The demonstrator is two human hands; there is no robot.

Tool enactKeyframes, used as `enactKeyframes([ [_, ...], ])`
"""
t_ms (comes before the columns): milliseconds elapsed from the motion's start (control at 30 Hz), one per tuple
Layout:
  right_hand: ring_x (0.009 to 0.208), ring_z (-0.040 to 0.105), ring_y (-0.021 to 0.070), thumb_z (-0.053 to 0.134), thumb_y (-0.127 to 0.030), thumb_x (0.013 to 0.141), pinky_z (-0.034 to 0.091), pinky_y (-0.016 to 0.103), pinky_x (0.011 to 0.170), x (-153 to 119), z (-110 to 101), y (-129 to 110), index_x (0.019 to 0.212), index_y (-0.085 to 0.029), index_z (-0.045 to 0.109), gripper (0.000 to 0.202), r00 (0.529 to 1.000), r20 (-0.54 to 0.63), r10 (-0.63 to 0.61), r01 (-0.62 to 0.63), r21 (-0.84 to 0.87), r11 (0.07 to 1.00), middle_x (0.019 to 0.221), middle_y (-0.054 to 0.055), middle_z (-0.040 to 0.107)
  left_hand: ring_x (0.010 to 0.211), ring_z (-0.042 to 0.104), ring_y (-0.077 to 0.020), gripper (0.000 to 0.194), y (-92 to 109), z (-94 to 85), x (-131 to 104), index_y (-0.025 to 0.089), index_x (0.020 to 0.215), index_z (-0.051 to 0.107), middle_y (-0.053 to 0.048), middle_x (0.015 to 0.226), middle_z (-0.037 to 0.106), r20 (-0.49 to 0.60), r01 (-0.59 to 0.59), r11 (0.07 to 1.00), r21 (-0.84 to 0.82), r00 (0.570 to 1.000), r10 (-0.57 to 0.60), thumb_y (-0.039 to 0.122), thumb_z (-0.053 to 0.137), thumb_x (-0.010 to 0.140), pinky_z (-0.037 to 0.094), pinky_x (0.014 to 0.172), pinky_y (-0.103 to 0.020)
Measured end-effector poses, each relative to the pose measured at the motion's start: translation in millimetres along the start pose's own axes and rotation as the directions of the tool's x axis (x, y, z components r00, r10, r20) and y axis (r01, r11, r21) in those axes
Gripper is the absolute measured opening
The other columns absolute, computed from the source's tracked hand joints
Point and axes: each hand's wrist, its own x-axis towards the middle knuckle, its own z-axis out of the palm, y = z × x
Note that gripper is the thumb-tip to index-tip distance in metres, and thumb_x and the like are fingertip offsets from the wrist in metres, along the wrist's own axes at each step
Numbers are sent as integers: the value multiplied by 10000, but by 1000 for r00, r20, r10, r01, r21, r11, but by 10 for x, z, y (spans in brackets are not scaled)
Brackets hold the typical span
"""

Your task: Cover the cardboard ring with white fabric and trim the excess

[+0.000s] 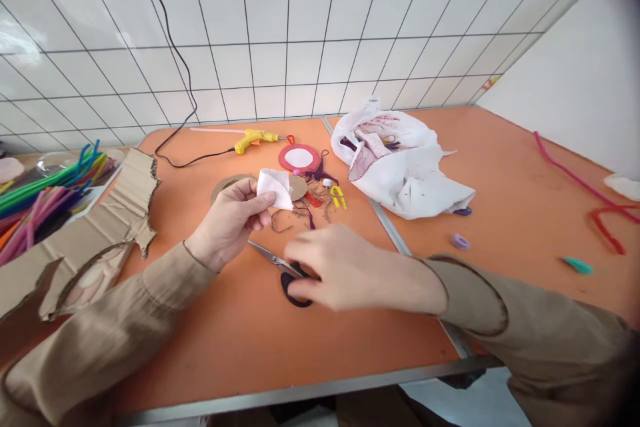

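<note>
My left hand [233, 217] pinches a small white piece of cloth or paper [275, 188] between thumb and fingers, above the orange table [210, 340]. Scissors with black handles [274, 258] lie on the table, blades pointing up and left. My right hand [333, 267], a little blurred, is over the scissors' handles with thumb and fingers apart; whether it touches them I cannot tell. Behind the white piece lies a brown cardboard disc [299, 187], partly hidden. A red-rimmed white disc [299, 158] rests farther back.
A yellow glue gun [256, 140] with a black cord lies at the back. Torn cardboard [107, 213] and colourful pipe cleaners [45, 193] are at left. A white plastic bag [405, 173] stands right of centre, near twine scraps and a yellow bent piece [338, 197].
</note>
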Motion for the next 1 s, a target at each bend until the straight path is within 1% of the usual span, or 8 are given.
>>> enactKeyframes([
  [133, 704, 563, 173, 609, -230, 885, 225, 298, 527, -74, 194, -76, 914, -145, 642, 96, 989, 108, -103, 126, -224, 966, 883, 67, 625, 584, 638, -69, 163, 36, 2, 5, 123, 731, 617, -17, 665, 685, -50, 21, 996, -91, 998, -25, 131, 780, 723, 510, 561, -129],
  [267, 683, 549, 165, 550, -71, 868, 249, 299, 542, -87, 263, -41, 906, -158, 625, 121, 990, 104, -97, 119, -230, 966, 894, 60, 607, 699, 697, -93, 86, 55, 12, 10, 113, 771, 651, -38, 722, 715, -66, 61, 985, -161, 995, -72, 93, 734, 762, 555, 681, -142],
  [367, 711, 558, 177, 547, -53, 851, 254, 298, 545, -77, 262, -41, 931, -145, 628, 147, 991, 98, -94, 116, -255, 960, 917, 83, 613, 726, 707, -106, 97, 60, 19, 10, 108, 796, 662, -47, 740, 725, -49, 59, 976, -209, 996, -70, 74, 734, 741, 564, 705, -151],
  [533, 706, 578, 202, 534, -86, 860, 242, 300, 528, -59, 240, -118, 940, -158, 639, 151, 995, 88, -44, 70, -325, 943, 898, 104, 630, 693, 685, -90, 160, 91, 64, 7, 103, 853, 685, -44, 783, 727, -20, 61, 975, -213, 998, -66, 50, 735, 710, 559, 667, -142],
  [633, 662, 580, 200, 514, -17, 811, 226, 303, 516, -63, 220, -153, 923, -151, 630, 210, 986, 166, -11, 68, -342, 937, 830, 92, 632, 675, 676, -80, 132, 119, 103, 19, 102, 850, 699, -46, 805, 729, -47, 70, 971, -230, 995, -83, 41, 709, 734, 555, 637, -126],
  [700, 668, 577, 195, 505, 12, 782, 239, 303, 526, -77, 213, -146, 922, -134, 622, 234, 980, 195, -36, 100, -328, 939, 844, 94, 629, 666, 681, -82, 107, 135, 123, 34, 99, 818, 697, -48, 785, 727, -80, 86, 962, -258, 991, -109, 22, 694, 743, 557, 631, -121],
  [800, 703, 561, 191, 506, 16, 770, 284, 301, 556, -106, 213, -106, 934, -110, 606, 230, 986, 145, -80, 121, -307, 944, 905, 115, 608, 645, 683, -81, 101, 158, 142, 61, 80, 798, 686, -54, 747, 716, -142, 80, 949, -304, 981, -128, -11, 653, 771, 561, 620, -116],
  [1000, 736, 540, 210, 467, 28, 795, 343, 312, 620, -134, 210, -94, 926, -126, 579, 232, 985, 144, -94, 141, -367, 919, 908, 125, 578, 615, 670, -72, 141, 267, 183, 121, 62, 836, 661, -69, 769, 707, -199, -4, 938, -346, 978, -69, -36, 560, 845, 569, 603, -122],
])
